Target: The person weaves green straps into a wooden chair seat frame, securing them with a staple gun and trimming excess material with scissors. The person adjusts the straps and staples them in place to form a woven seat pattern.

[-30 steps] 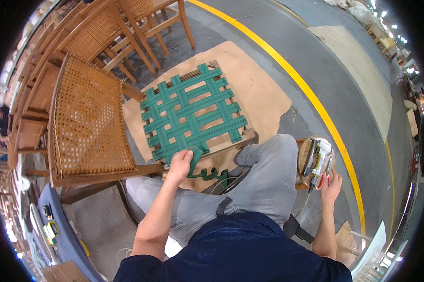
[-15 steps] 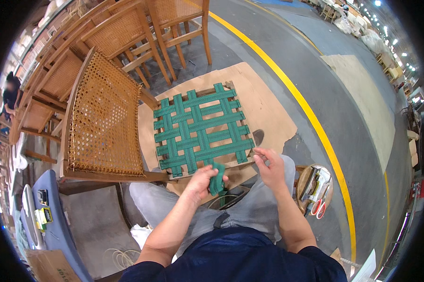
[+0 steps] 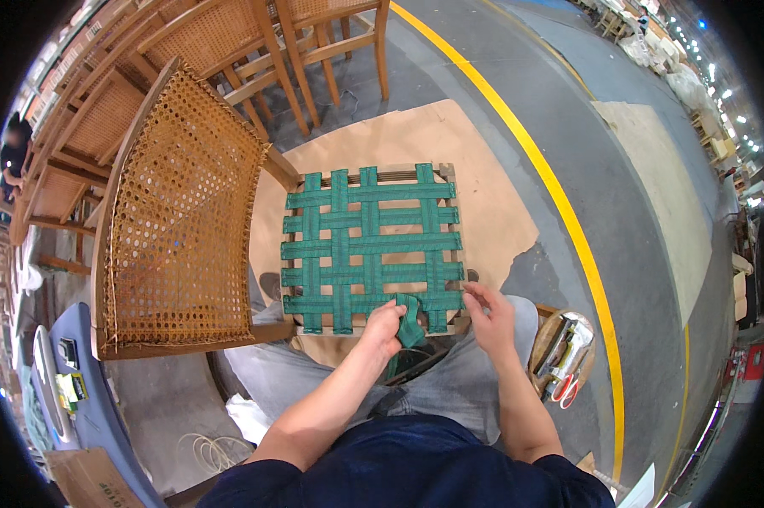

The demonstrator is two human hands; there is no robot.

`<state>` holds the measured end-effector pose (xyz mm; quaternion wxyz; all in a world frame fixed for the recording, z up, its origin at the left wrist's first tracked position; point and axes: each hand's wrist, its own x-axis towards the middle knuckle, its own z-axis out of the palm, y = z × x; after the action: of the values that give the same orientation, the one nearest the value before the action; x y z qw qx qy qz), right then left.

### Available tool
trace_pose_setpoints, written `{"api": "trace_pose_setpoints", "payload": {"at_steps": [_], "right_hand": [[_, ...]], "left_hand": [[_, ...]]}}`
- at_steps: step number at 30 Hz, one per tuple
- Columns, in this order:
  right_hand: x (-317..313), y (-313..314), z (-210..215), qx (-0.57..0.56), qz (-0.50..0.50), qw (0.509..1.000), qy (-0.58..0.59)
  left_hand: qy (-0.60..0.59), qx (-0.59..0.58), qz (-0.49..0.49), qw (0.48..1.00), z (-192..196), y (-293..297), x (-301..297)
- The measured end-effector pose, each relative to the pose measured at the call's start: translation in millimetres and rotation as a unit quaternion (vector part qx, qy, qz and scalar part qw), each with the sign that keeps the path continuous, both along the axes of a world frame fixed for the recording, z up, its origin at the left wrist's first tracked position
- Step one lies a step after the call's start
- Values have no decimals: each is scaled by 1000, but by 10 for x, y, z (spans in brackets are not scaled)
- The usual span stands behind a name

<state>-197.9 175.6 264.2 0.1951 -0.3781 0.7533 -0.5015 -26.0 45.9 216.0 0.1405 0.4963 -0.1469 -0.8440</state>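
A wooden chair with a woven cane back (image 3: 187,216) stands before me, its back on the left. Green webbing straps (image 3: 388,245) cross over and under each other on its seat frame. My left hand (image 3: 383,330) grips a loose, folded length of green webbing (image 3: 411,326) at the seat's near edge; its lower end hangs between my knees, partly hidden. My right hand (image 3: 492,317) is at the seat's near right corner, fingers bent and closed against the frame's edge.
Other cane-back chairs (image 3: 204,38) stand close behind, at the upper left. Brown cardboard (image 3: 496,195) lies under the chair. By my right knee, a round stool (image 3: 589,356) carries tools and red-handled scissors (image 3: 565,392). A blue padded piece (image 3: 94,398) is at lower left.
The chair has turned slightly clockwise, and its seat now sits straighter before me. My left hand has moved up to the seat's near edge with the webbing. My right hand stays near the corner.
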Motion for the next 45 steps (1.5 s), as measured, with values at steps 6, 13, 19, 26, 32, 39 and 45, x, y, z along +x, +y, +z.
{"api": "trace_pose_setpoints", "payload": {"at_steps": [6, 13, 19, 26, 32, 39, 45], "right_hand": [[-3, -434, -221, -2, 32, 997, -69], [-327, -1397, -721, 281, 198, 938, 45], [-214, -1734, -848, 355, 97, 882, -295], [-183, -1463, -836, 126, 73, 936, -322], [-408, -1890, -822, 125, 58, 964, -227], [-530, -2162, -904, 115, 108, 982, 102], [-601, -2237, -940, 176, 88, 976, 92]], "left_hand": [[-80, 87, 97, 988, -640, -385, -542], [99, 207, 199, 953, -823, -459, -482], [87, 203, 80, 972, -768, -551, -356], [-152, -343, -305, 875, -278, 23, 310], [99, -97, -19, 990, -160, -756, -150], [201, 18, 147, 968, -305, -1389, -842], [152, 12, 158, 976, -519, -1634, -1085]]}}
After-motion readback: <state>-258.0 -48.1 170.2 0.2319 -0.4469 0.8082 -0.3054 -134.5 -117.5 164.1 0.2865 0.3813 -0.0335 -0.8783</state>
